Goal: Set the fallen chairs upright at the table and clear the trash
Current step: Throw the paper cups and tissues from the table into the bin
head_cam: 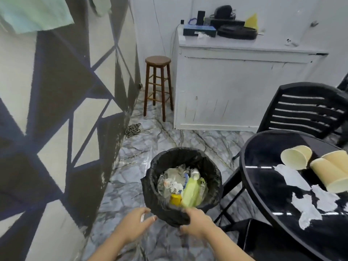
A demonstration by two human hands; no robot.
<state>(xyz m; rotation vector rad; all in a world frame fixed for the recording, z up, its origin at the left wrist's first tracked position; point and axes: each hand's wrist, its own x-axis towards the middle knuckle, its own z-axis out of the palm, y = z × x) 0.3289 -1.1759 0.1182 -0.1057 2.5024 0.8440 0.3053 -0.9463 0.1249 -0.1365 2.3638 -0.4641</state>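
Observation:
A round bin [182,157] lined with a black bag stands on the marble floor just ahead of me, holding a yellow can, a clear bottle, a pale green wrapper and crumpled plastic. My right hand [197,223] grips the bag's near rim. My left hand [136,222] hovers open just left of the bin, fingers apart. To the right, a black round table [267,178] carries three tipped paper cups [295,157] and torn white paper scraps [308,202]. A black slatted chair [305,108] stands upright behind the table.
A patterned wall runs along the left. A wooden stool [158,83] stands in the far corner beside a white cabinet [235,87] topped with electronics. A chain [132,129] lies on the floor by the wall. Another black chair frame [233,200] sits under the table's near side.

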